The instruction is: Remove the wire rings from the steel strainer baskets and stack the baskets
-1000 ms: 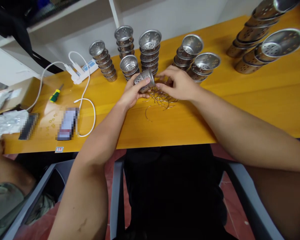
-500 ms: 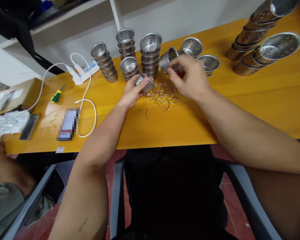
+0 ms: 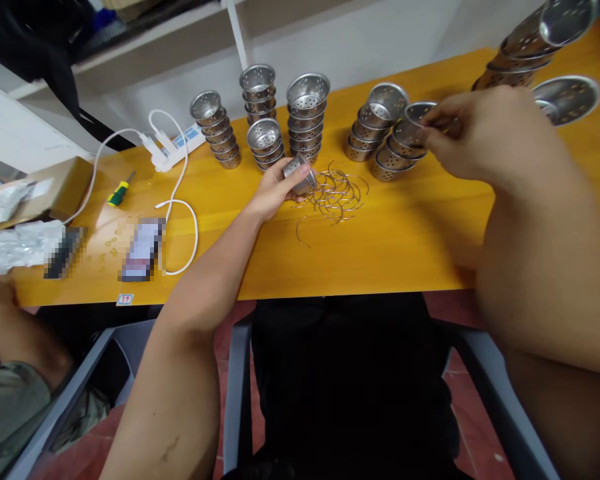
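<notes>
My left hand [image 3: 276, 187] is closed around a small perforated metal cup [image 3: 299, 175], tilted on its side just above the table. Beside it lies a loose pile of thin curved wires [image 3: 337, 193], with one wire [image 3: 300, 230] apart from the rest. Over to the right, my right hand [image 3: 473, 130] pinches the rim of the top perforated cup [image 3: 414, 127] on a short leaning stack [image 3: 390, 163]. That cup sits in or against the cups below; how deep I cannot tell. Behind it leans another cup stack [image 3: 363, 140].
Several cup stacks [image 3: 306, 123] stand along the back, and tall leaning stacks [image 3: 563, 100] rise at far right. On the left are a power strip [image 3: 180, 147], white cable, screwdriver [image 3: 120, 192], phone [image 3: 143, 250] and cardboard box [image 3: 63, 190]. Another person's arm [image 3: 15, 327] shows at the left edge.
My right hand has moved right, carrying a cup from near the wire pile to the short stack. My left hand still holds its cup, and the view has shifted slightly.
</notes>
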The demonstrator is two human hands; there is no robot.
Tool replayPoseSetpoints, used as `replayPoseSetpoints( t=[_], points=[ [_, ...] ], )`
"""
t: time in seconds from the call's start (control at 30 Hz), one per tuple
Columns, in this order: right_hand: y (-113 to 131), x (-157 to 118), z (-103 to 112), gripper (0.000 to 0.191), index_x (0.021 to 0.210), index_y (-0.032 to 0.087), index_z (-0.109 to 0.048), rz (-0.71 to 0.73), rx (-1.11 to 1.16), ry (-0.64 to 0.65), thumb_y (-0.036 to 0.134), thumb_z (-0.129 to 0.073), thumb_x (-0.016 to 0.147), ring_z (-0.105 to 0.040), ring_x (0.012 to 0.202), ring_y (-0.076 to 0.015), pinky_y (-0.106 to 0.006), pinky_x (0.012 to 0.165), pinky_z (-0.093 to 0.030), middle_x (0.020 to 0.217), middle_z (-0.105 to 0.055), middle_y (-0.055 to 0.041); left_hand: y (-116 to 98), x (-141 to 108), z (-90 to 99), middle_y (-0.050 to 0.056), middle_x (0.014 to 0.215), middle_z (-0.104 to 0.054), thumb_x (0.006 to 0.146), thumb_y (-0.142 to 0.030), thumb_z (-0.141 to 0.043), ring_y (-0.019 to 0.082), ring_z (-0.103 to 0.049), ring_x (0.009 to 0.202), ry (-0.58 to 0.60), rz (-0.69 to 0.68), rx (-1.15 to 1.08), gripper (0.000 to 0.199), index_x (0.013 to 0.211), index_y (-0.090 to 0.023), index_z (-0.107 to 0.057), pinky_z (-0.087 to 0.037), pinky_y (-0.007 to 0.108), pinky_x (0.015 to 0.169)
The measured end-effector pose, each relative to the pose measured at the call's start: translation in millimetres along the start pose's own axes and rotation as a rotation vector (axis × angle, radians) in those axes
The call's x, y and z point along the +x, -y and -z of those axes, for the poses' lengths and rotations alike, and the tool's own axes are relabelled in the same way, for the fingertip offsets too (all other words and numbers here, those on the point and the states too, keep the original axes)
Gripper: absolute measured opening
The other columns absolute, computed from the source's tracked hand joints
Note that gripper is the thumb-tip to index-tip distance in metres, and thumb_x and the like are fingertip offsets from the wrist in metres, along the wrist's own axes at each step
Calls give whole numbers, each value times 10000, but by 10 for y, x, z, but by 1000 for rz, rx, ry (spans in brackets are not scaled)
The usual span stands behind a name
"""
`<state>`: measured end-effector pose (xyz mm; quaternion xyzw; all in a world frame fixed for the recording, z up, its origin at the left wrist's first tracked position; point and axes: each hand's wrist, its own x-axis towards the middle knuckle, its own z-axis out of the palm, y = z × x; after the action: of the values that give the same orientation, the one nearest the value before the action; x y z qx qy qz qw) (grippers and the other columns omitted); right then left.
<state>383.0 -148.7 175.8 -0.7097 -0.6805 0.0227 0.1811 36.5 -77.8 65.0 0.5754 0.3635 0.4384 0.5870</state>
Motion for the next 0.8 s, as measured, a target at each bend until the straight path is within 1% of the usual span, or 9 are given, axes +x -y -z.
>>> replayPoseSetpoints(
  t=[0.07,0.17,0.23,0.33,0.43,0.53,0.63,0.73,0.8],
  points=[
    [1,31,-38,303,1457,199,-956,11,-102,44,293,-793,1220,-932,1368,-497,-586,1141,-726,1381,-965,-245,-2,2,5,164,1364,-952,910,-927,-1092,345,-958,1165,-1,0,2,833,1310,-236,-852,-841,489,951],
    [14,102,-91,362,1468,171,-931,-1,-216,121,441,-907,1228,-915,1339,-526,-565,1029,-676,1436,-947,-265,3,8,11,163,1372,-954,918,-914,-1094,361,-959,1211,-18,16,15,817,1310,-240,-848,-845,512,983],
    [32,175,-124,373,1484,163,-913,-28,-221,116,415,-957,1213,-907,1372,-509,-526,1006,-635,1489,-931,-283,11,15,14,166,1383,-950,924,-914,-1088,371,-957,1231,-9,22,21,815,1307,-238,-843,-842,520,991],
    [59,340,-182,374,1597,87,-885,-42,-198,82,259,-873,1265,-878,1494,-487,-491,1053,-601,1595,-879,-350,26,24,20,168,1411,-944,924,-924,-1079,374,-954,1235,21,21,22,828,1317,-237,-834,-835,523,990],
    [68,552,-259,424,1682,5,-844,-17,-135,57,200,-832,1306,-833,1604,-462,-466,1154,-593,1661,-833,-388,31,24,25,168,1412,-944,912,-920,-1087,377,-951,1242,27,23,31,839,1333,-241,-832,-834,529,998],
    [71,777,-357,435,1694,12,-852,-14,-65,42,233,-839,1320,-833,1589,-403,-455,1181,-580,1647,-848,-366,21,12,23,167,1409,-940,912,-895,-1096,366,-947,1221,26,24,31,826,1348,-243,-836,-831,520,988],
    [104,1009,-498,440,1697,4,-849,35,-9,32,238,-800,1328,-832,1519,-350,-449,1172,-565,1629,-855,-353,12,1,12,154,1405,-927,900,-875,-1112,313,-928,1130,38,31,18,820,1339,-243,-827,-807,461,925],
    [144,1247,-673,425,1649,-44,-858,60,27,-3,137,-856,1264,-809,1530,-363,-468,1252,-569,1678,-797,-389,30,12,9,126,1374,-902,870,-851,-1138,267,-895,1092,30,24,-1,813,1310,-247,-815,-788,415,896],
    [118,1389,-784,534,1697,-38,-833,39,41,-21,71,-948,1186,-799,1554,-368,-480,1333,-563,1767,-716,-393,61,36,20,121,1391,-885,848,-833,-1159,268,-888,1140,26,7,-29,824,1308,-245,-811,-802,438,952]
  ],
)
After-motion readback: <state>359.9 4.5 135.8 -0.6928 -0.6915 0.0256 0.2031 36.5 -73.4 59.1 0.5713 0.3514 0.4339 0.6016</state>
